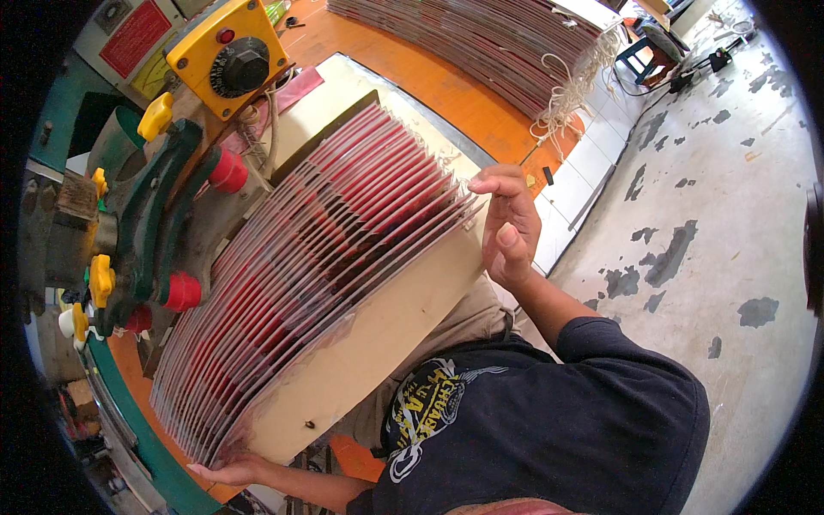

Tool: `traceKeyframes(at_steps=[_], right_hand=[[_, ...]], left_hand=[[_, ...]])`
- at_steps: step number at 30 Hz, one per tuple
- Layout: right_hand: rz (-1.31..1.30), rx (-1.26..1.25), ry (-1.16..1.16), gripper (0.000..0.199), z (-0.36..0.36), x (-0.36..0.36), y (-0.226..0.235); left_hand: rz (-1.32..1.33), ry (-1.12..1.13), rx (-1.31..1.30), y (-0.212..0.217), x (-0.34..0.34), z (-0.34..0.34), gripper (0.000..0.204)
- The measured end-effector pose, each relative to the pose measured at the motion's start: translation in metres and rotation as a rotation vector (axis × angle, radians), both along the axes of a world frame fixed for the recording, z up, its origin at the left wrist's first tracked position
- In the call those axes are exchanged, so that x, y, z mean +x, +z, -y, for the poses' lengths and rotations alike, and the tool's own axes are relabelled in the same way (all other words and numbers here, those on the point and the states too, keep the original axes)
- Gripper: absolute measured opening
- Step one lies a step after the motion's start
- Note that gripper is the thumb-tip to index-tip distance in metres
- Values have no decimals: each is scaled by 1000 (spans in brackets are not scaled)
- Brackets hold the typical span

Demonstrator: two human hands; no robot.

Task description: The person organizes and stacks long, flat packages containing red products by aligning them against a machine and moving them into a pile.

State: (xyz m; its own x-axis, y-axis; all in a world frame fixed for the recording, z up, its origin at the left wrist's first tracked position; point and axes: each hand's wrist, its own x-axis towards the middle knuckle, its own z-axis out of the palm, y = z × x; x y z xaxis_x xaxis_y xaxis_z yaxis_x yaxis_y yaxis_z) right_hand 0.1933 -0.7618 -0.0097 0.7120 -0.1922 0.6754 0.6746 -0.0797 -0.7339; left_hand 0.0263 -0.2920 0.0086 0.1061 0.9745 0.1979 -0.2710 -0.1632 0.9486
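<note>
Our dark navy short-sleeved shirt with a yellow and white print [515, 412] fills the lower middle of the view, and both forearms reach out from it. Our right hand [506, 225] is raised with the wrist bent, palm turned toward us, fingers curled together and the fingertips pressing on the upper corner of the fanned stack of glossy red and white printed sheets [318, 266]; the grip is narrow, pinching at the sheet edges, though we cannot tell how many sheets it takes. Our left hand [230, 469] lies low at the near end of the same stack, palm up and fingers flat under the bottom edges, an open, cradling grip rather than a closed one. Between the two hands the sheets stand on edge, spread like a fan and leaning on a pale cream slanted board [386, 335].

Just left of the stack we see a green cast-metal machine frame with red and yellow knobs [154, 232], topped by a yellow control box with a black dial [227, 56]. Farther off, an orange counter [412, 73] carries a second long pile of sheets with loose white string [489, 43]. To the right is a grey concrete floor with dark patches [704, 215].
</note>
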Motion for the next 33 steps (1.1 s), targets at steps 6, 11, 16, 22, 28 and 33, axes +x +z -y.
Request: traceKeyframes(at_steps=[6,11,16,22,28,33], right_hand=[[-8,5,65,53,0,1,1],[-26,54,107,61,1,2,0],[-134,63,128,74,-3,1,12],[-107,-47,79,70,3,3,6],[-81,-35,109,64,2,6,6],[-98,6,162,64,4,6,8]], left_hand=[[25,27,16,47,33,73,79],[31,-20,29,36,25,54,79],[11,-36,-84,15,5,16,79],[39,-55,-114,10,2,8,77],[-32,32,-103,10,2,11,77],[0,4,-125,12,4,11,77]])
